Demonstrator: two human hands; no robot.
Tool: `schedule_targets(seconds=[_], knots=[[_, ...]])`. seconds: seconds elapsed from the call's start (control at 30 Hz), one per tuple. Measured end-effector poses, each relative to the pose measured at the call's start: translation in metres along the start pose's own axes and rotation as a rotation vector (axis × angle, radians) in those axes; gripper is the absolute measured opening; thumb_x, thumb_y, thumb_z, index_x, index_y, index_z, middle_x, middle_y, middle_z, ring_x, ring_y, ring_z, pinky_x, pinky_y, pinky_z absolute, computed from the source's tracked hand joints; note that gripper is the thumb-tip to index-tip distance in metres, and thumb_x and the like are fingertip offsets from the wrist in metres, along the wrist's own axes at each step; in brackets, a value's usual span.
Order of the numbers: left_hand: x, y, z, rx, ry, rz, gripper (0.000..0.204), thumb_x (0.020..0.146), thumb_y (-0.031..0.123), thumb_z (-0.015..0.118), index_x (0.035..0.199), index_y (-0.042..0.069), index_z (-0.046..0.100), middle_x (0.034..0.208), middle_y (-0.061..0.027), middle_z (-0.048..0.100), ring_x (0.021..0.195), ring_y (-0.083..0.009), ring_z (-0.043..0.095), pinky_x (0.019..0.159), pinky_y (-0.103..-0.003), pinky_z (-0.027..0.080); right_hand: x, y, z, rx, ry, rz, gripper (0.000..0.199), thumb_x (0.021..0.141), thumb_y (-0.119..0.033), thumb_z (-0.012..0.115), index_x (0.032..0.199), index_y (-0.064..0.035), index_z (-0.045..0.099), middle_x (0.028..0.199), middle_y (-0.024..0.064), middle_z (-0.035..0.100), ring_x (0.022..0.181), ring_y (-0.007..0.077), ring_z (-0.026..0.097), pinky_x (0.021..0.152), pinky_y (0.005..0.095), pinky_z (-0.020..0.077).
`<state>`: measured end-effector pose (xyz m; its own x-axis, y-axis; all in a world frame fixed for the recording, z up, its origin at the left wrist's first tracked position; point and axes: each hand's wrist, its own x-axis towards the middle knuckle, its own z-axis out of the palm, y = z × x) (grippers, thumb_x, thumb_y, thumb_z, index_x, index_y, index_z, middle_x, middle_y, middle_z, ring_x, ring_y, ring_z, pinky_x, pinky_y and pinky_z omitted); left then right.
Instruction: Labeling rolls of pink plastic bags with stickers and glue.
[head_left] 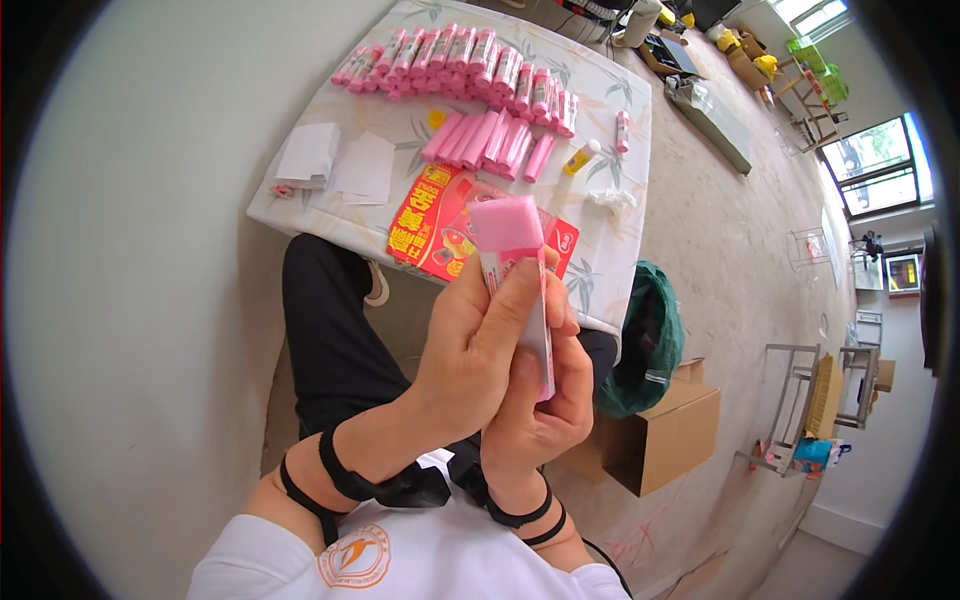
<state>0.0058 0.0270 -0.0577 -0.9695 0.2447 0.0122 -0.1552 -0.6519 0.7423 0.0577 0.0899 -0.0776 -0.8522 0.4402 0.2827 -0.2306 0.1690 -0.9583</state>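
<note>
Both hands hold a pink roll [505,222] of thin, soft-looking material, with a white printed paper label [533,330] around its lower part. My left hand [465,335] closes on it from the left, the thumb lying across the label. Lower down, my right hand [550,400] grips the label's bottom end between thumb and curled fingers. Just beyond the hands, a red and yellow printed cardboard sheet [430,225] lies flat on the table. Behind it are several plain pink rolls [485,138], and farther back a heap of labelled pink rolls [455,60].
The table [335,215] has a leaf-patterned cover. On it are stacked white papers [308,157], loose sheets [367,167], a yellow cap [436,119], a yellow glue stick [582,157], crumpled tissue [613,200] and one labelled roll [623,130]. A green-lined bin [645,350] and cardboard box [675,425] stand right.
</note>
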Motion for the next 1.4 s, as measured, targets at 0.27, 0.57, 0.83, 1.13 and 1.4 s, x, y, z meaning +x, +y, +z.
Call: schedule_targets(seconds=[0.27,0.57,0.83,1.13,1.4], knots=[[-0.002,0.004,0.010,0.047,0.023,0.076,0.022,0.103,0.019,0.041,0.111,-0.001,0.048,0.079,-0.0048,0.056,0.075,-0.0117,0.057,0.070,-0.026,0.047,-0.004,-0.001,-0.009,-0.155,-0.064,-0.149,0.037,0.093,-0.004,0.042,0.127,0.0094,0.051,0.125,0.0155,0.059,0.113,0.0220,0.057,0.097,0.0344,0.0447],[-0.009,0.008,0.012,0.078,-0.035,0.026,0.028,0.104,0.023,0.039,0.114,-0.002,0.046,0.079,-0.0047,0.054,0.073,-0.0094,0.054,0.068,-0.025,0.046,-0.009,0.003,-0.007,0.085,0.017,-0.143,0.037,0.087,0.000,0.053,0.121,0.0035,0.040,0.119,0.0228,0.059,0.115,0.0262,0.055,0.102,0.0382,0.0397],[-0.007,0.010,0.012,0.215,-0.077,0.021,0.034,0.105,0.027,0.031,0.116,-0.001,0.044,0.100,-0.0132,0.062,0.091,-0.0160,0.061,0.083,-0.030,0.050,-0.003,-0.001,-0.012,0.094,0.033,-0.098,0.060,0.087,0.003,0.059,0.134,0.0057,0.022,0.111,0.0254,0.063,0.099,0.0224,0.063,0.085,0.0260,0.0485],[-0.002,0.006,0.015,0.241,-0.036,0.141,0.028,0.104,0.022,0.033,0.107,-0.002,0.047,0.082,-0.0119,0.067,0.075,-0.0199,0.066,0.079,-0.034,0.052,0.008,-0.012,-0.020,-0.123,-0.103,-0.198,0.039,0.084,0.005,0.055,0.122,0.0120,0.054,0.108,0.0277,0.065,0.098,0.0274,0.066,0.086,0.0331,0.0505],[-0.008,0.011,0.015,0.173,-0.037,0.162,0.020,0.102,0.017,0.038,0.101,-0.002,0.046,0.074,-0.0095,0.066,0.071,-0.0147,0.065,0.088,-0.034,0.049,0.005,-0.015,-0.024,-0.155,-0.124,-0.360,0.033,0.082,0.005,0.056,0.115,0.0125,0.059,0.110,0.0305,0.063,0.104,0.0391,0.064,0.092,0.0391,0.0493]])
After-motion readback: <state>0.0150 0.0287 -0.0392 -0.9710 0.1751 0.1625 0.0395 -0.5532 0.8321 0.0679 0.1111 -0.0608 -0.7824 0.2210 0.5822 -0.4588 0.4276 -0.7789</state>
